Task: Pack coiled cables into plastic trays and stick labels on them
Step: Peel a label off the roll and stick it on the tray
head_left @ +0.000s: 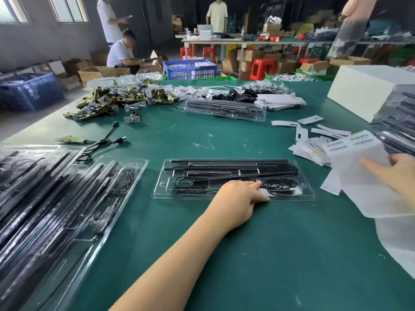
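Note:
A clear plastic tray lies in the middle of the green table, holding black rods and two coiled black cables. My left hand rests on the tray's near edge with fingers stretched out, pressing a white label beside the right-hand coil. At the right edge, my right hand holds a white label backing sheet with a few barcode labels near its top.
Stacked filled trays lie at the left, with a loose black cable beyond them. Another filled tray sits farther back, near a pile of brass hardware. White paper tags and a white box lie at the right. People work in the background.

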Demonstrator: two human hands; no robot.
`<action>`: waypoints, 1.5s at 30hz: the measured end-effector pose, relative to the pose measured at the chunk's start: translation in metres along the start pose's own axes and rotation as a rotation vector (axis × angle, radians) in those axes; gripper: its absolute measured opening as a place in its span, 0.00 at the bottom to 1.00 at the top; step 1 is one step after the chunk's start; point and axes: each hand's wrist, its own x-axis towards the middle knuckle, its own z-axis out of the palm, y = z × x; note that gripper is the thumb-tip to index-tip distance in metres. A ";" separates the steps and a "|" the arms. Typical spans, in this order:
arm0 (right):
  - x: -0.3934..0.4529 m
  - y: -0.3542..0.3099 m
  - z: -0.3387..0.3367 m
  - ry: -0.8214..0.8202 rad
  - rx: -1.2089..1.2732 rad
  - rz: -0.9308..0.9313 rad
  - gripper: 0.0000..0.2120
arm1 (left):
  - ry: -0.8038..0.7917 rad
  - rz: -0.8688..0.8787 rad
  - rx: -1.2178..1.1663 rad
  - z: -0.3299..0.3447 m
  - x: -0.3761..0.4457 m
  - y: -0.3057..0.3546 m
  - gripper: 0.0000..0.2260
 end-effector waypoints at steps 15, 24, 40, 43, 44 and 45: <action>-0.099 -0.068 0.017 0.300 -0.141 -0.510 0.11 | 0.085 0.047 0.052 0.012 0.003 0.015 0.22; -0.129 -0.061 0.000 0.470 0.104 -0.591 0.09 | 0.005 0.014 0.079 0.011 0.002 0.020 0.20; -0.132 -0.052 -0.003 -0.010 0.409 -0.513 0.06 | 0.342 -0.114 -0.660 -0.040 0.053 0.073 0.14; -0.138 -0.056 0.000 0.036 0.376 -0.620 0.11 | 0.346 -0.082 -0.673 -0.039 0.058 0.080 0.13; -0.139 -0.056 0.001 0.060 0.360 -0.654 0.11 | 0.368 -0.074 -0.661 -0.037 0.059 0.080 0.11; -0.139 -0.056 0.003 0.089 0.331 -0.692 0.08 | 0.384 -0.077 -0.661 -0.035 0.059 0.081 0.11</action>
